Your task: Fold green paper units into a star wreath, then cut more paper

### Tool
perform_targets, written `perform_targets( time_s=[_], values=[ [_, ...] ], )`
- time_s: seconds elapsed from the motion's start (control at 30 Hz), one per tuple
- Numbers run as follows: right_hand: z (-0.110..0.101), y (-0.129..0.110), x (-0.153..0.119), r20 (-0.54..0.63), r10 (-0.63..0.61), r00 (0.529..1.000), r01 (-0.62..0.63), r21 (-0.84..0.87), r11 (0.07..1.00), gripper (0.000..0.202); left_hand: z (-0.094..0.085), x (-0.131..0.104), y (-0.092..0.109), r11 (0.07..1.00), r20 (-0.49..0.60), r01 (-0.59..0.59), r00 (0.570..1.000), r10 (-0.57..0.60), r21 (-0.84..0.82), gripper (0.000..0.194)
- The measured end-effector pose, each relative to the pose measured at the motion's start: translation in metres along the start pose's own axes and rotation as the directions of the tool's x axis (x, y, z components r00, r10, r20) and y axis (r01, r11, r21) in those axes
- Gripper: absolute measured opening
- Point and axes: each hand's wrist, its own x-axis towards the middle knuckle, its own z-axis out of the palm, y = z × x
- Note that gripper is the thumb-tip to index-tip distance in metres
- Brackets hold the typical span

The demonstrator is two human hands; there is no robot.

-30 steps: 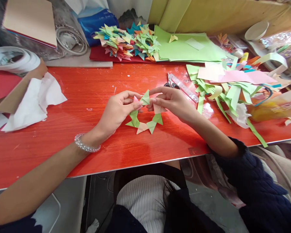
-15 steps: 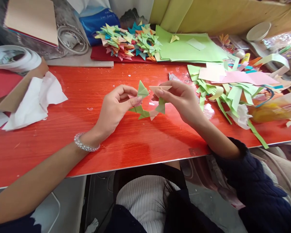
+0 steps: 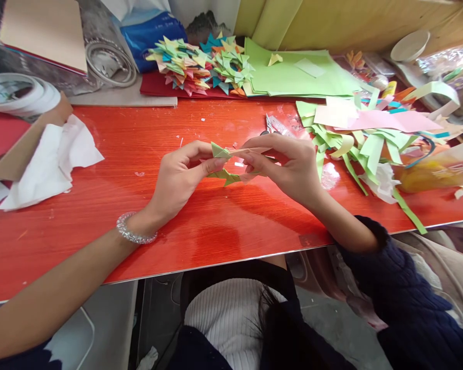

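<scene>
A ring of folded green and pale pink paper pieces (image 3: 227, 176) is held between both hands above the red table (image 3: 216, 226). My left hand (image 3: 185, 172) pinches a green folded piece at the ring's upper left between thumb and fingers. On the right, my right hand (image 3: 287, 159) pinches the pink part, its thumb and fingers closed over it. A thin pink point bridges toward the green piece, touching or nearly touching it. The right side of the ring is mostly hidden behind my right fingers.
Scissors (image 3: 269, 124) lie behind my right hand. Finished folded-paper rings (image 3: 232, 67) and green sheets (image 3: 293, 77) sit at the back. Paper strips (image 3: 374, 146) heap on the right; white tissue (image 3: 48, 164) and tape rolls (image 3: 19, 95) are on the left.
The ring has tilted flatter, so the green and pink pieces now show edge-on. My two hands have drawn the pieces closer together. The view has shifted slightly, and more of the scissors shows.
</scene>
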Motion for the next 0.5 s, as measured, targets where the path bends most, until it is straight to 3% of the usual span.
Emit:
perform_targets(
  time_s=[0.27, 0.5],
  values=[
    [0.0050, 0.0030, -0.0018, -0.064, -0.072, 0.995, 0.068, -0.073, 0.995, 0.018, 0.0004, -0.0003, -0.0009, 0.999, 0.014, 0.006, 1.000, -0.006, -0.035, 0.007],
    [0.0020, -0.0009, 0.0005, -0.022, 0.083, 0.996, -0.084, -0.076, 0.994, 0.024, 0.0038, -0.0020, 0.0074, 0.995, -0.027, 0.100, 0.995, -0.101, -0.020, 0.006]
  ],
)
